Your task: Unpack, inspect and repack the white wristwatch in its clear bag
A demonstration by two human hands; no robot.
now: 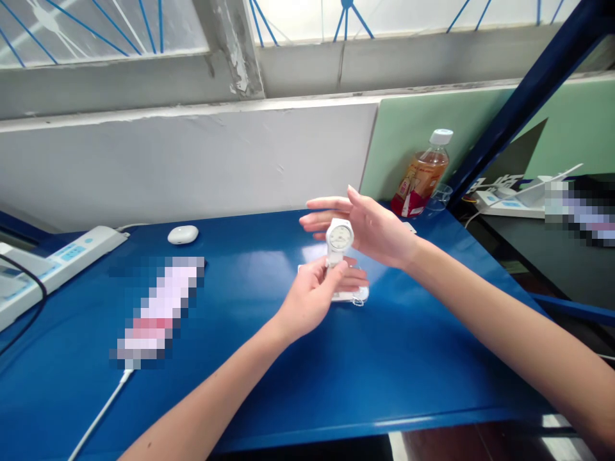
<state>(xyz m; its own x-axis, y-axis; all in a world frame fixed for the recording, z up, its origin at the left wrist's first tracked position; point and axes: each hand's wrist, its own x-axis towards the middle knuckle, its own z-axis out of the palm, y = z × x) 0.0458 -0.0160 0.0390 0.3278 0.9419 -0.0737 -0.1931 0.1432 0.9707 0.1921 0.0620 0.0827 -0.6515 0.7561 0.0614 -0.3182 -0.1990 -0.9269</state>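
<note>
A white wristwatch [340, 237] with a round pale dial stands upright in my left hand [314, 298]. The thumb and fingers of that hand pinch its strap from below. Just behind and to the right of the watch is my right hand [372, 227], its fingers stretched out to the left and holding nothing. Whether it touches the watch I cannot tell. On the blue table [259, 307], partly hidden behind my left hand, lies a flat whitish object [362, 294] with a small bead chain at its edge.
At the back right stands a drink bottle [419, 179] with a white cap, beside a clear cup [439, 197]. To the left are a white earbud case [183, 235], a blurred phone [161, 307] on a white cable [100, 410], and a power strip [67, 269]. A blue post [519, 96] rises at right.
</note>
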